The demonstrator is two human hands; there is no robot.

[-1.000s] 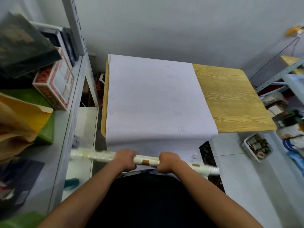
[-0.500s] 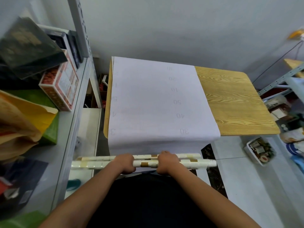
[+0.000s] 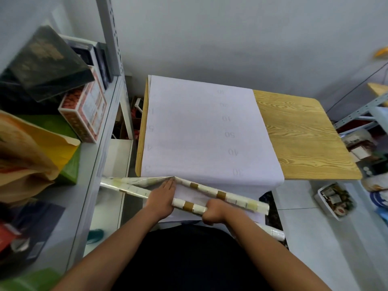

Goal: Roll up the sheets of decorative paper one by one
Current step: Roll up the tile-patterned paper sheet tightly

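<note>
Tiled paper roll (image 3: 189, 205), right hand (image 3: 213, 213) grip curled round it, left hand (image 3: 161, 199) flat

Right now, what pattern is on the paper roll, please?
Head view: paper roll shows cream tiles with brown ones.

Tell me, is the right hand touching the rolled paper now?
Touching. The head view shows the right hand with fingers curled around the patterned roll, with no gap visible.

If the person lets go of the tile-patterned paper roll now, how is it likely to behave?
The tile-patterned paper roll would probably spring open: its leading edge has already lifted into a loose peak under the left hand. It looks light and floppy. Hanging off the table edge, it might slide down.
</note>
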